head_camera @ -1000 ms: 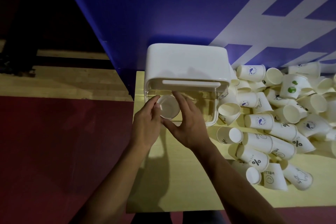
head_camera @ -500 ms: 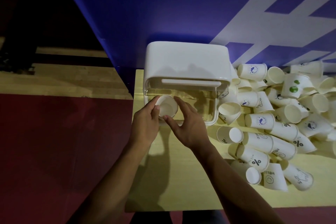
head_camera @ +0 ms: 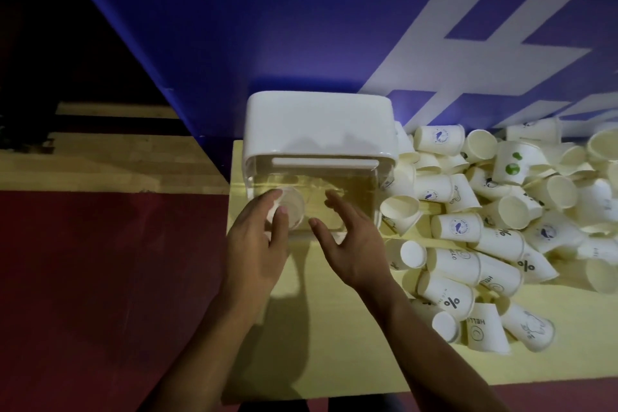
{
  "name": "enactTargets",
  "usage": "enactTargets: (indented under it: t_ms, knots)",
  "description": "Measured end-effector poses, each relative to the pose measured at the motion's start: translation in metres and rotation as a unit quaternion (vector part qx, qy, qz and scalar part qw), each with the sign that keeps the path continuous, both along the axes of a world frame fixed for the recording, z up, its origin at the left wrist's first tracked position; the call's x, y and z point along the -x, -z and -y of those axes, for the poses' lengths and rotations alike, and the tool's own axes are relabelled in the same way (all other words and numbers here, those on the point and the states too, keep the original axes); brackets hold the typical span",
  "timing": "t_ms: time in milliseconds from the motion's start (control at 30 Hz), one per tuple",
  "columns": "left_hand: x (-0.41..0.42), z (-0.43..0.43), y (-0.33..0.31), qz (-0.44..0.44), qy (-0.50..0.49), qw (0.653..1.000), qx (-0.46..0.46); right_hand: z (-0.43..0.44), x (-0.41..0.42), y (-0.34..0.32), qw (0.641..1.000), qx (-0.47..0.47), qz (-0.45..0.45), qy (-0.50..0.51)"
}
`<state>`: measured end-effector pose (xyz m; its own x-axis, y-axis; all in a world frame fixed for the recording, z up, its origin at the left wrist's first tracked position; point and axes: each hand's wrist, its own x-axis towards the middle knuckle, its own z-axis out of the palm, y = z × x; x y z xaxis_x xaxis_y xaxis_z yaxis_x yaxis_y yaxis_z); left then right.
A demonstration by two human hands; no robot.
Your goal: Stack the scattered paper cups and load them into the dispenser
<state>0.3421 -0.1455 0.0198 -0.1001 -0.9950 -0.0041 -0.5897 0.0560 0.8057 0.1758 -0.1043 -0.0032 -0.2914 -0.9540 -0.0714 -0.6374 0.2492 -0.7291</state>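
On a yellow table (head_camera: pixel 334 354), two hands are held apart. The left hand (head_camera: pixel 255 251) pinches a cup (head_camera: pixel 293 207) against the left of the dispenser's (head_camera: pixel 317 124) clear front. The right hand (head_camera: pixel 352 244) is spread, holding nothing. Loose cups (head_camera: pixel 485 231) are heaped right of the dispenser.
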Motion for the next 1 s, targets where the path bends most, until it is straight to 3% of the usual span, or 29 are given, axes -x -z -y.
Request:
enactTargets:
  t_ms: [200,533,767,1000]
  knots:
    - [0.089,-0.008,-0.031,-0.036,0.154,0.986,0.046,-0.034,0.080,-0.027,0.997,0.037,-0.012,0.068]
    - [0.309,0.011,-0.032,0.098,0.298,0.949,0.037,-0.099,0.245,-0.051,0.979,0.023,-0.026,0.202]
    - [0.443,0.010,0.016,0.138,0.229,0.956,-0.119,-0.124,0.337,-0.043,0.973,0.013,-0.016,0.230]
    - [0.497,0.027,0.053,0.149,0.132,0.973,-0.119,-0.104,0.412,-0.027,0.974,-0.020,0.004,0.224]
